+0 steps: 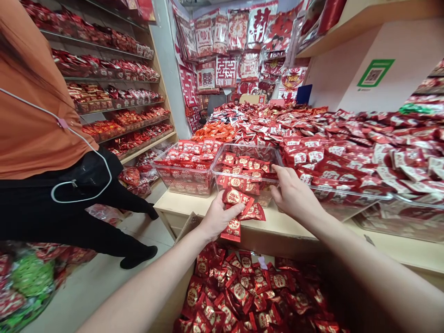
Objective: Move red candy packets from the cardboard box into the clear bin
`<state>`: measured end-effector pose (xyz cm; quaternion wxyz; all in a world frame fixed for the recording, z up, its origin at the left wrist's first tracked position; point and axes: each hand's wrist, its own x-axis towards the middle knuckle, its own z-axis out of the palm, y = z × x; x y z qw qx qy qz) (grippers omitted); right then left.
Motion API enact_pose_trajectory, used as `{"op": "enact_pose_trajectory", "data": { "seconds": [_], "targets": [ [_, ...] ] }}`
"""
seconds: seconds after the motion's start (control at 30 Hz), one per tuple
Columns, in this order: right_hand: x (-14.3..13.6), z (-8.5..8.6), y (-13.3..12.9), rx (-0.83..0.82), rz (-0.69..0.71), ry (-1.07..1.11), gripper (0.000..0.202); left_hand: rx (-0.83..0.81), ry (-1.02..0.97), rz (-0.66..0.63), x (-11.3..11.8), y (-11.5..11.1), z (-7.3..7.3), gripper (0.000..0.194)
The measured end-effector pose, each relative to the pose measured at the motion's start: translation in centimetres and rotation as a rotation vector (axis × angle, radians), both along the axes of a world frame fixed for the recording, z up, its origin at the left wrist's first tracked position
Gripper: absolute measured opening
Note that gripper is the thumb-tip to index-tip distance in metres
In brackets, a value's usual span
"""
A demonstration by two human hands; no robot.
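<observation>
Several red-and-gold wrapped candies point(236, 198) are gripped in my left hand point(215, 216), fanned out between thumb and fingers in front of a clear plastic bin point(248, 147). That bin is partly filled with the same kind of candies point(248, 163), laid in rows. At the bin's right side is my right hand point(288, 189), its index finger stretched out towards the rim and nothing visible in it. Below both hands, a cardboard box point(263, 238) holds a loose heap of matching candies point(239, 291).
A full bin of red packets point(187, 169) stands to the left. More bins of red packets point(347, 178) line the counter point(277, 222) on the right. A person in an orange top point(41, 101) stands at left, by shelves point(104, 78) of packets.
</observation>
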<state>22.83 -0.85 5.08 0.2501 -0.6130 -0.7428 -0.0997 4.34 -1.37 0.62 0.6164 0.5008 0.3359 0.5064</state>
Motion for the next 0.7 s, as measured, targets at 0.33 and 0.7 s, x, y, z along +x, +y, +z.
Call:
{"op": "enact_pose_trajectory", "data": {
  "seconds": [0.33, 0.7],
  "targets": [
    [0.08, -0.1, -0.03, -0.008, -0.057, -0.045, 0.041, 0.012, 0.045, -0.009, -0.07, 0.01, 0.35, 0.039],
    [-0.07, -0.66, 0.05, -0.016, -0.059, -0.075, 0.048, -0.021, 0.04, -0.037, -0.18, 0.06, 0.34, 0.042]
  ]
}}
